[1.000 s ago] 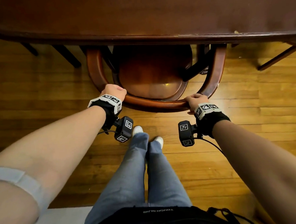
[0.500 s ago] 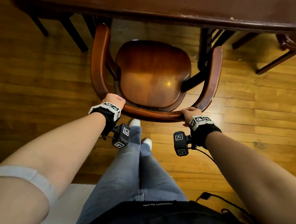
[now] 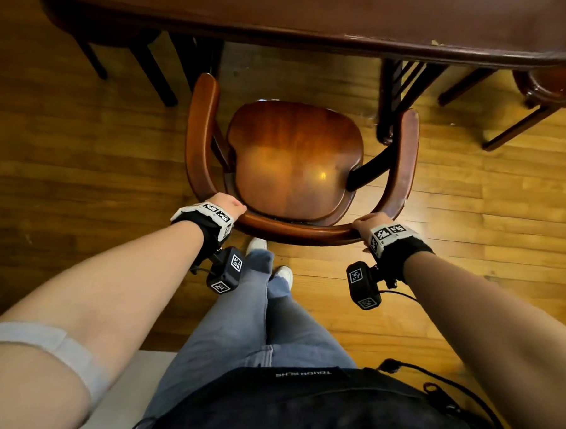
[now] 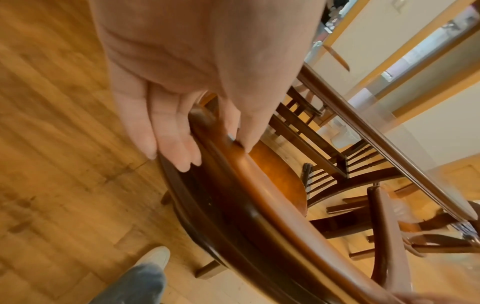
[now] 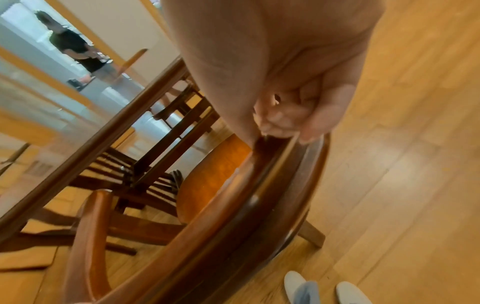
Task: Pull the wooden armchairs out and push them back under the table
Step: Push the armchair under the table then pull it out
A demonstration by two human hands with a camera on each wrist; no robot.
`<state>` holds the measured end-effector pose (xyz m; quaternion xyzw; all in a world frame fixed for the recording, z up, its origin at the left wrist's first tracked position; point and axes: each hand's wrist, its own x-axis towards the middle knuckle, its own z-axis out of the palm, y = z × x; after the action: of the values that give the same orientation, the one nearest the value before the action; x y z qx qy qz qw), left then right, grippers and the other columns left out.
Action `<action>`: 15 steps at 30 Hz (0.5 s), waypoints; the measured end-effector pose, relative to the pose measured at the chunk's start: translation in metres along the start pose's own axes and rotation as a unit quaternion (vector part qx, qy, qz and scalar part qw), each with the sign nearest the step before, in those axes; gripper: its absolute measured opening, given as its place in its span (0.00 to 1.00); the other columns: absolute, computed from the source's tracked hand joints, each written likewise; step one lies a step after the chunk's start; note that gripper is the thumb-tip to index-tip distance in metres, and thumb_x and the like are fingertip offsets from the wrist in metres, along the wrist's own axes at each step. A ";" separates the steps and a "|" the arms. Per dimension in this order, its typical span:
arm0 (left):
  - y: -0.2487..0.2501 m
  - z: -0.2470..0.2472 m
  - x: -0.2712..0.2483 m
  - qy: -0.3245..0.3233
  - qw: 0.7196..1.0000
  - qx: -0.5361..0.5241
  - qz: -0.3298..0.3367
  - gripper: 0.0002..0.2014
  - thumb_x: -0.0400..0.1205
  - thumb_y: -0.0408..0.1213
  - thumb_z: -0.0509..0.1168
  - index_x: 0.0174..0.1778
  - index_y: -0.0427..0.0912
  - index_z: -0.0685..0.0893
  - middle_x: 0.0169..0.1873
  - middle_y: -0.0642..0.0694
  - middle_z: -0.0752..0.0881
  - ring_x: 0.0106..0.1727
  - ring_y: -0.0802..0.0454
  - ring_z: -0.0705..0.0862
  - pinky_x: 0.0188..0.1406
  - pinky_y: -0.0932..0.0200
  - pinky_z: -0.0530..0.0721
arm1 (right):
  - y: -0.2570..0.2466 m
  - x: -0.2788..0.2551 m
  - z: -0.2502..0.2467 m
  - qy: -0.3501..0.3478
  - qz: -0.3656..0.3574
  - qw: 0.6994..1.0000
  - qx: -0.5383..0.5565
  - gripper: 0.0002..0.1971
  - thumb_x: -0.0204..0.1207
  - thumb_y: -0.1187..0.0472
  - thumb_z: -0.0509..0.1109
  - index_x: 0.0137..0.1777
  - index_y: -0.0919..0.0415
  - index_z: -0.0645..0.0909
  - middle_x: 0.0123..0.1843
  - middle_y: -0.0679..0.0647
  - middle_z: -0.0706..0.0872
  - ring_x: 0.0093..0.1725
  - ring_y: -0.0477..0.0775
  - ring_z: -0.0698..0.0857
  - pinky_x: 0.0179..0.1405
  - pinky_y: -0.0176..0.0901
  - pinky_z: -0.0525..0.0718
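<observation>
Both grips curl round the armchair [image 3: 292, 161] back rail: left hand [image 3: 226, 204] at its left bend, right hand [image 3: 370, 222] at its right. The armchair stands clear of the bench [image 3: 330, 18] edge.

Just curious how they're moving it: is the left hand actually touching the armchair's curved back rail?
Touching. The left wrist view shows the left hand gripping the back rail, fingers behind it and thumb in front.
</observation>
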<state>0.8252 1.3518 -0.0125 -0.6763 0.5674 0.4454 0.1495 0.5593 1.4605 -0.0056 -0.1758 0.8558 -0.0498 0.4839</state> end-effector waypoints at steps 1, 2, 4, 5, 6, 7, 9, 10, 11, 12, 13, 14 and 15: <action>0.000 -0.005 -0.001 -0.001 1.000 0.020 0.006 0.12 0.84 0.43 0.61 0.56 0.43 0.87 0.51 0.37 0.89 0.57 0.37 0.87 0.61 0.52 0.84 | -0.006 0.001 -0.002 0.003 -0.002 1.000 -0.006 0.17 0.78 0.60 0.67 0.65 0.64 0.81 0.39 0.51 0.81 0.48 0.56 0.81 0.52 0.47 0.83; -0.001 -0.011 -0.001 0.003 0.999 0.041 0.011 0.12 0.84 0.43 0.61 0.58 0.44 0.85 0.51 0.37 0.89 0.59 0.37 0.87 0.62 0.51 0.84 | -0.015 -0.001 -0.003 0.012 -0.011 1.000 -0.007 0.17 0.78 0.61 0.66 0.65 0.64 0.81 0.46 0.54 0.83 0.51 0.58 0.82 0.53 0.45 0.82; -0.008 -0.027 -0.001 0.033 0.997 0.066 0.020 0.18 0.83 0.45 0.61 0.68 0.45 0.81 0.60 0.39 0.87 0.62 0.38 0.85 0.64 0.51 0.83 | -0.042 -0.006 0.002 0.017 -0.043 0.997 -0.061 0.16 0.78 0.57 0.65 0.61 0.66 0.82 0.50 0.59 0.86 0.52 0.60 0.86 0.55 0.46 0.84; -0.014 -0.039 -0.001 0.052 0.996 0.073 0.022 0.20 0.83 0.46 0.61 0.71 0.46 0.78 0.64 0.41 0.85 0.63 0.39 0.84 0.64 0.52 0.82 | -0.061 -0.010 0.009 0.006 -0.074 0.993 -0.086 0.17 0.78 0.55 0.64 0.60 0.67 0.83 0.47 0.60 0.88 0.47 0.60 0.88 0.52 0.47 0.86; -0.019 -0.048 0.000 0.066 0.994 0.084 0.026 0.21 0.83 0.46 0.61 0.72 0.47 0.76 0.66 0.42 0.83 0.64 0.40 0.83 0.63 0.53 0.82 | -0.077 -0.012 0.017 -0.003 -0.099 0.990 -0.102 0.17 0.78 0.55 0.65 0.59 0.67 0.84 0.46 0.60 0.89 0.44 0.58 0.87 0.50 0.48 0.86; -0.025 -0.059 0.002 0.077 0.992 0.091 0.027 0.22 0.83 0.47 0.60 0.73 0.47 0.75 0.68 0.42 0.82 0.66 0.41 0.82 0.63 0.52 0.80 | -0.095 -0.016 0.025 -0.009 -0.121 0.986 -0.118 0.17 0.78 0.56 0.66 0.61 0.66 0.84 0.48 0.60 0.90 0.45 0.58 0.87 0.53 0.49 0.85; -0.044 -0.084 0.005 0.094 0.991 0.094 0.028 0.22 0.84 0.48 0.59 0.74 0.48 0.75 0.71 0.42 0.78 0.69 0.41 0.78 0.67 0.50 0.77 | -0.136 -0.029 0.046 -0.019 -0.162 0.971 -0.173 0.18 0.78 0.56 0.66 0.64 0.62 0.84 0.60 0.60 0.88 0.57 0.59 0.85 0.62 0.48 0.81; -0.057 -0.101 0.007 0.107 0.990 0.091 0.025 0.22 0.84 0.48 0.59 0.74 0.49 0.75 0.72 0.41 0.76 0.71 0.40 0.77 0.68 0.48 0.76 | -0.161 -0.037 0.060 -0.023 -0.183 0.962 -0.202 0.18 0.79 0.56 0.65 0.66 0.61 0.83 0.64 0.59 0.87 0.62 0.60 0.84 0.63 0.47 0.80; -0.068 -0.115 0.008 0.116 0.989 0.093 0.023 0.22 0.84 0.48 0.58 0.75 0.50 0.74 0.73 0.41 0.74 0.72 0.40 0.75 0.69 0.47 0.75 | -0.180 -0.043 0.072 -0.027 -0.198 0.954 -0.221 0.18 0.80 0.56 0.64 0.67 0.60 0.82 0.66 0.58 0.86 0.64 0.60 0.83 0.63 0.46 0.79; -0.081 -0.131 0.009 0.127 0.987 0.096 0.024 0.22 0.85 0.49 0.57 0.76 0.51 0.73 0.74 0.41 0.72 0.74 0.40 0.73 0.70 0.45 0.74 | -0.201 -0.049 0.086 -0.031 -0.212 0.946 -0.244 0.18 0.80 0.56 0.64 0.68 0.59 0.82 0.66 0.57 0.85 0.65 0.60 0.83 0.63 0.46 0.80; -0.100 -0.153 0.010 0.139 0.986 0.095 0.017 0.23 0.85 0.50 0.56 0.77 0.53 0.71 0.76 0.42 0.71 0.75 0.40 0.71 0.70 0.43 0.72 | -0.229 -0.057 0.107 -0.035 -0.228 0.935 -0.268 0.18 0.80 0.55 0.64 0.68 0.57 0.82 0.66 0.57 0.85 0.65 0.60 0.83 0.65 0.46 0.80; -0.115 -0.169 0.011 0.147 0.984 0.097 0.013 0.24 0.85 0.50 0.55 0.78 0.54 0.69 0.77 0.44 0.70 0.76 0.40 0.70 0.71 0.41 0.70 | -0.250 -0.062 0.124 -0.029 -0.236 0.926 -0.294 0.19 0.79 0.54 0.64 0.68 0.55 0.82 0.66 0.57 0.85 0.66 0.61 0.83 0.67 0.49 0.80; -0.139 -0.193 0.013 0.158 0.983 0.089 0.001 0.24 0.85 0.51 0.54 0.79 0.55 0.67 0.78 0.45 0.69 0.77 0.41 0.68 0.73 0.40 0.68 | -0.279 -0.070 0.150 -0.023 -0.255 0.911 -0.324 0.20 0.78 0.52 0.64 0.68 0.53 0.81 0.67 0.57 0.85 0.67 0.62 0.82 0.70 0.51 0.78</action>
<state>1.0331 1.2501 0.0432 -0.7216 0.6219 0.2805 0.1174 0.7892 1.2369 0.0434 -0.5359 0.7398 0.1125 0.3910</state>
